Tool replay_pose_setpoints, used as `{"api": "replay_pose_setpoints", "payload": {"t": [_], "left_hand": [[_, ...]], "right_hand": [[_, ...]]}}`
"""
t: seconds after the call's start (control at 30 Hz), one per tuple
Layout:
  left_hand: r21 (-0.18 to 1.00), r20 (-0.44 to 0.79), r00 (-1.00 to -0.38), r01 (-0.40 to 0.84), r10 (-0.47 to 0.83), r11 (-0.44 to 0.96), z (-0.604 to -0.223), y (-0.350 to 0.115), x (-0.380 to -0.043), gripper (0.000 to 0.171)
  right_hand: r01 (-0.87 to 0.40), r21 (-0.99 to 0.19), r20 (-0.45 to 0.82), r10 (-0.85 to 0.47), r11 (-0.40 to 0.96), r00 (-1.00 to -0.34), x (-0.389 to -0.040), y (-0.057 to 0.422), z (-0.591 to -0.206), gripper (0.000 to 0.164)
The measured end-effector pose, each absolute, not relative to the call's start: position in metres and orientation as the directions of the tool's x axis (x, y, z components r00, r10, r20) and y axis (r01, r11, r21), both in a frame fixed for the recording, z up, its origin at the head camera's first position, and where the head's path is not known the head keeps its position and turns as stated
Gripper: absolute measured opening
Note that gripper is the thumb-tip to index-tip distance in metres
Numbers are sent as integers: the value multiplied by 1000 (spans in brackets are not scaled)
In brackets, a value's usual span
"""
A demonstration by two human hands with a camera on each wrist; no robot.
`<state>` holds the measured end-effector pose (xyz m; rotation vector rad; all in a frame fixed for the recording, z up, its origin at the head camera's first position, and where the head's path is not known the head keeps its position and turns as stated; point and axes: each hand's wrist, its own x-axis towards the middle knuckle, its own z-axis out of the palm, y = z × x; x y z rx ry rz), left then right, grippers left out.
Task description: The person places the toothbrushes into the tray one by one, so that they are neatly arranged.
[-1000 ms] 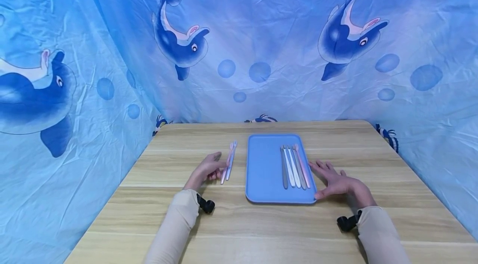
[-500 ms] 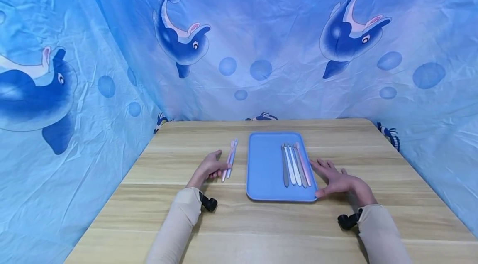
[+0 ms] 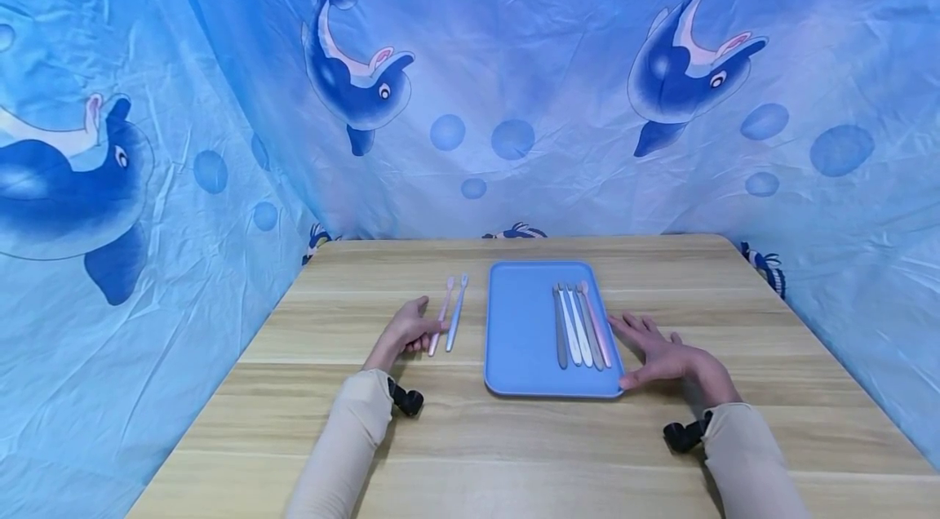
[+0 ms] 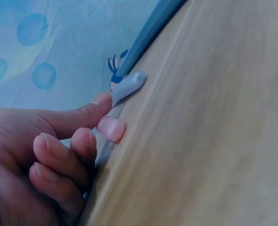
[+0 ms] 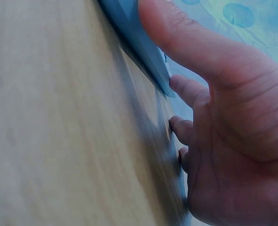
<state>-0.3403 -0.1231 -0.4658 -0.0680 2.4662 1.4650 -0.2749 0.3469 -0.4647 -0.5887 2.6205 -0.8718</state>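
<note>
My left hand (image 3: 410, 328) pinches the handle of a pink toothbrush (image 3: 446, 303) on the wooden table; its thumb lies over the handle and the other fingers curl beneath. In the left wrist view the pink handle's end (image 4: 111, 128) sticks out below the thumb. Just right of it lies a light blue toothbrush (image 3: 458, 311), slightly apart. At the right, a blue tray (image 3: 517, 331) bears several toothbrushes side by side: grey, white and a pink one (image 3: 597, 329). My right hand (image 3: 664, 356) spreads its fingers along the tray's right edge, thumb at the near corner.
The wooden table (image 3: 470, 454) reaches back to a blue dolphin-print curtain (image 3: 470, 78), which also hangs along both sides. A black wrist camera (image 3: 406, 398) sits on the left wrist and another camera (image 3: 685, 436) on the right.
The pink toothbrush has moved slightly left with my left hand, parting from the blue toothbrush whose head it was almost touching. The right hand and the tray have stayed in place.
</note>
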Motion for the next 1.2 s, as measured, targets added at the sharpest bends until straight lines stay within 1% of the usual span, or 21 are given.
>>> {"api": "replay_pose_setpoints", "payload": {"t": [0.23, 0.57, 0.9, 1.07, 1.2], "left_hand": [[841, -258, -963, -184, 79, 508, -463, -126, -339, 97], [840, -256, -958, -155, 128, 520, -462, -127, -340, 88], [852, -240, -962, -145, 130, 502, -462, -126, -338, 86], [824, -249, -962, -149, 113, 546, -462, -123, -338, 86], [805, -239, -964, -129, 118, 579, -462, -121, -337, 84]], "right_hand": [[-280, -619, -170, -474, 733, -864, -276, 347, -464, 117], [-290, -641, -155, -490, 711, -858, -275, 348, -463, 115], [-285, -629, -161, -480, 723, -862, -275, 347, -461, 117], [-282, -627, -165, -478, 726, -863, -276, 348, -462, 117], [-287, -622, -163, -479, 729, -863, -275, 348, -463, 117]]}}
